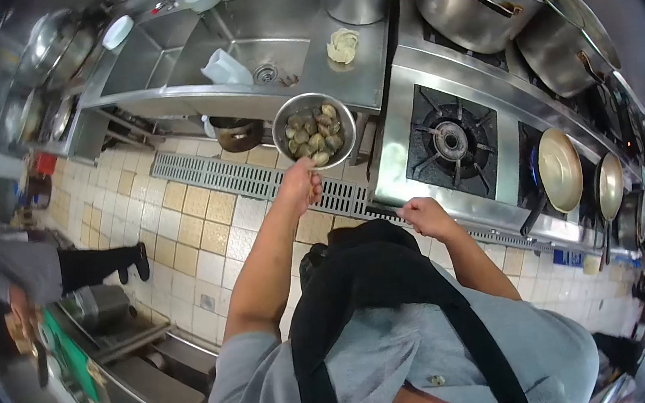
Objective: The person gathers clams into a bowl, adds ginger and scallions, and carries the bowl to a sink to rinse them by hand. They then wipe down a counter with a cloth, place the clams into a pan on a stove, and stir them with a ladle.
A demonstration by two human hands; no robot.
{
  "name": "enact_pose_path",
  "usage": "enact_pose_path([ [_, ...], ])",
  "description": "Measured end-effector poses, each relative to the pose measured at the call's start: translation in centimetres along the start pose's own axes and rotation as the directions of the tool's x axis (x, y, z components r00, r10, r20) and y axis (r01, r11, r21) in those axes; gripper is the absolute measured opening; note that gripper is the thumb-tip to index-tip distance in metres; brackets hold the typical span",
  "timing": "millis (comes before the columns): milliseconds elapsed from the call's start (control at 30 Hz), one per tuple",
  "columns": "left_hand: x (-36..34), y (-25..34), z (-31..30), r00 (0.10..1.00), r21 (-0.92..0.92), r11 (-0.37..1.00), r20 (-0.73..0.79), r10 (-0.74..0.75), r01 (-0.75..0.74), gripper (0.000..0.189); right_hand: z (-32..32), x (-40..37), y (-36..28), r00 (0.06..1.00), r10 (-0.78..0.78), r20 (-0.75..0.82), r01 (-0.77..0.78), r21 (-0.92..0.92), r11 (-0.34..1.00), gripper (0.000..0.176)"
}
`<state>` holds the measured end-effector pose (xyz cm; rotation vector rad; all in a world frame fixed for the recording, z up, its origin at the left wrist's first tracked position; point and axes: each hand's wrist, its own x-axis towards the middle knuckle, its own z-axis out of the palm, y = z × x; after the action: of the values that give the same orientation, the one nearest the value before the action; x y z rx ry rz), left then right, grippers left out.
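Observation:
My left hand [301, 185] grips the near rim of a round metal bowl [280, 144]. Clams [314, 132] in their shells lie in the bowl, which is above the floor in front of the sink counter. Beside the stove's front left corner is my right hand [427, 218], its fingers closed. A short dark piece [382, 212] shows at its fingertips; I cannot make out what it is. The nearest burner [450, 140] has no pan on it and shows no visible flame.
Left of the stove stands a steel sink [269, 27] with a white container [226, 70] inside. Large pots [467, 2] occupy the back burners. A frying pan [559, 170] sits over a blue flame. Another person [20, 267] works at the far left. A drain grate [215, 178] crosses the tiled floor.

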<state>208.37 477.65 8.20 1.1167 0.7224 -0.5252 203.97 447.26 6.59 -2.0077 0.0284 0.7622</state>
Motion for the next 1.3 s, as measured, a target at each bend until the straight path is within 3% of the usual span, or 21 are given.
enact_pose_path([
  [67, 3.9, 3.0, 0.0, 0.994, 0.013, 0.999, 0.105, -0.038, 0.037, 0.023, 0.2, -0.4, -0.7, 0.997, 0.062, -0.037, -0.059, 0.094, 0.994, 0.032],
  [233, 10.7, 8.8, 2.3, 0.984, 0.116, 0.991, 0.156, -0.089, 0.071, 0.023, 0.0, 1.4, -1.3, 0.982, 0.164, -0.097, -0.129, 0.295, 0.947, 0.032],
  [300, 13.8, 9.9, 2.7, 0.979, 0.134, 0.988, 0.178, -0.099, 0.075, 0.022, -0.5, 3.5, -2.3, 0.978, 0.193, -0.085, -0.161, 0.284, 0.945, 0.028],
  [367, 15.1, 11.5, 3.4, 0.970, 0.173, 0.980, 0.200, -0.136, 0.102, 0.024, -0.9, 6.1, -3.4, 0.981, 0.039, -0.190, -0.008, 0.162, 0.987, 0.025],
  [400, 15.8, 11.9, 3.8, 0.971, 0.187, 0.979, 0.205, -0.125, 0.087, 0.030, -1.7, 6.6, -5.0, 0.983, 0.106, -0.152, -0.076, 0.189, 0.979, 0.023],
  [467, 16.4, 13.0, 4.3, 0.965, 0.193, 0.977, 0.227, -0.128, 0.085, 0.048, -1.8, 8.0, -8.3, 0.969, 0.086, -0.232, -0.030, 0.235, 0.972, 0.025],
  [500, 16.7, 13.4, 4.2, 0.963, 0.194, 0.977, 0.234, -0.132, 0.087, 0.048, -1.9, 8.5, -10.3, 0.960, 0.096, -0.265, -0.021, 0.272, 0.962, 0.026],
  [600, 17.6, 13.2, 2.4, 0.875, 0.117, 0.986, 0.457, -0.161, 0.120, 0.049, -1.6, 11.2, -12.7, 0.938, 0.105, -0.330, -0.022, 0.245, 0.969, 0.027],
  [633, 17.6, 13.0, 1.5, 0.863, 0.152, 0.979, 0.467, -0.193, 0.137, 0.049, -0.7, 12.3, -13.7, 0.913, 0.047, -0.405, 0.059, 0.245, 0.968, 0.024],
  [767, 16.8, 12.8, -2.3, 0.771, 0.207, 0.971, 0.596, -0.223, 0.121, 0.031, 2.8, 15.7, -19.1, 0.869, -0.055, -0.493, 0.146, 0.149, 0.978, 0.025],
  [800, 16.0, 13.4, -2.9, 0.760, 0.173, 0.964, 0.592, -0.266, 0.202, 0.029, 4.2, 17.3, -19.8, 0.855, -0.110, -0.507, 0.204, 0.135, 0.970, 0.022],
  [833, 15.3, 14.5, -3.5, 0.749, 0.144, 0.949, 0.586, -0.309, 0.279, 0.031, 5.0, 18.2, -21.4, 0.884, -0.091, -0.458, 0.160, 0.113, 0.981, 0.029],
  [867, 14.9, 15.6, -4.1, 0.687, 0.133, 0.937, 0.647, -0.329, 0.323, 0.035, 6.4, 19.9, -22.8, 0.889, -0.131, -0.438, 0.238, 0.200, 0.950, 0.022],
  [900, 15.0, 16.0, -4.9, 0.678, 0.146, 0.931, 0.649, -0.346, 0.335, 0.035, 7.9, 20.6, -24.4, 0.914, -0.006, -0.406, 0.118, 0.251, 0.961, 0.023],
  [967, 15.4, 17.0, -5.8, 0.734, 0.056, 0.953, 0.625, -0.265, 0.297, 0.035, 9.6, 21.8, -27.6, 0.859, -0.300, -0.414, 0.238, -0.195, 0.951, 0.026],
  [1033, 15.8, 18.3, -7.2, 0.754, -0.010, 0.927, 0.586, -0.298, 0.374, 0.032, 11.4, 22.9, -28.8, 0.849, -0.333, -0.411, 0.273, -0.199, 0.941, 0.027],
  [1100, 16.8, 19.2, -8.9, 0.759, -0.087, 0.932, 0.609, -0.230, 0.353, 0.035, 12.3, 23.2, -29.6, 0.836, -0.367, -0.408, 0.309, -0.203, 0.929, 0.030],
  [1200, 18.5, 20.2, -10.3, 0.734, -0.044, 0.947, 0.644, -0.216, 0.317, 0.029, 12.0, 22.9, -30.2, 0.798, -0.452, -0.399, 0.370, -0.269, 0.889, 0.031],
  [1300, 18.1, 21.9, -10.9, 0.749, -0.009, 0.948, 0.616, -0.246, 0.319, 0.021, 9.4, 22.7, -29.2, 0.711, -0.324, -0.624, 0.279, -0.173, 0.945, 0.035],
])
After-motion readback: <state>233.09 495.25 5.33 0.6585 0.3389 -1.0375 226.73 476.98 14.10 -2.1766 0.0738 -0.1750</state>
